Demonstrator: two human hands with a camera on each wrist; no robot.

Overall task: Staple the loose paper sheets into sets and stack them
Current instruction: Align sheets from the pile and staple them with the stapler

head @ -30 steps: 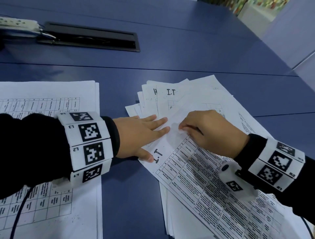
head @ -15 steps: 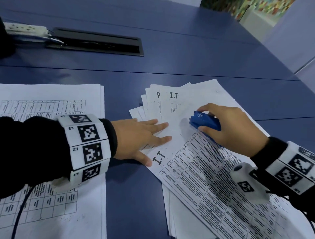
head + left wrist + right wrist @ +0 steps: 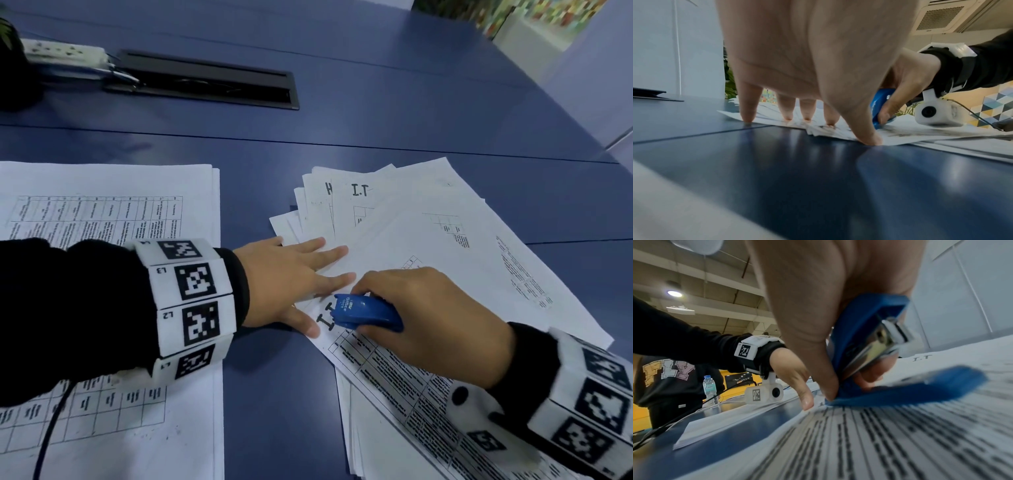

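A fanned pile of loose printed sheets [image 3: 428, 246] lies on the blue table at centre right. My left hand [image 3: 291, 281] rests flat on the pile's left corner, fingers straight and spread, fingertips [image 3: 807, 118] pressing the paper. My right hand [image 3: 428, 318] grips a small blue stapler [image 3: 366, 313] beside the "I.T" heading of the top sheet [image 3: 394, 377]. In the right wrist view the stapler [image 3: 869, 340] stands with its mouth apart, its base [image 3: 920, 386] lying on the paper. A squared stack of sheets [image 3: 102, 212] lies at the left under my left forearm.
A black cable hatch [image 3: 205, 82] is set into the table at the back left, with a white power strip [image 3: 65, 54] beside it. A black cable [image 3: 48, 438] crosses the left stack. A water bottle [image 3: 710, 389] and a standing person [image 3: 670, 378] show beyond the table.
My right hand, which was pinching the top sheet, picked up the blue stapler and brought it down and left to the sheet's "I.T" corner. My left hand stayed flat on the pile.
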